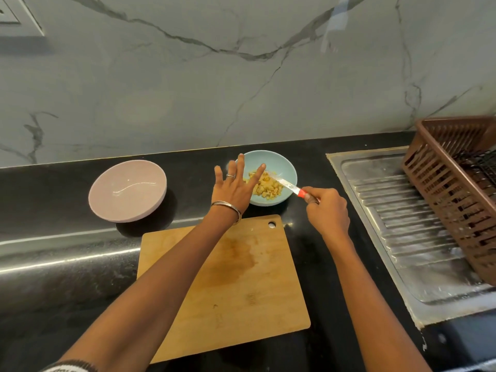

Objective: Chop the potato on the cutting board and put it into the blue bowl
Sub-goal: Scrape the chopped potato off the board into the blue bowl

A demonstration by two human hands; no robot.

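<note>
The potato (267, 187) is already in small yellow cubes, heaped in the blue bowl (287, 167), which sits on the black counter (67, 264) just beyond the far edge of the cutting board (241, 277). The board itself looks bare apart from a damp stain near its middle, so I judge the chopping done and this to be the last of the transfer. My right hand (327, 208) is closed around the red handle of the knife (288, 186), with the blade reaching over the bowl's rim and its tip lying among the cubes. My left hand (236, 189) is open, fingers spread, holding nothing, hovering over the bowl's left rim with the forefinger pointing toward the blade. To finish well, I think I should keep the blade low over the bowl so anything clinging to it drops inside and not on the counter, and wipe toward the spine, never along the edge, if I use my left fingers. I would keep the bowl from sliding, since my open hand is not bracing it. A few pale specks lie on the counter by the board's hanging hole; I cannot tell if they are potato. The pink bowl (127, 190) to the left is apart from all this.
</note>
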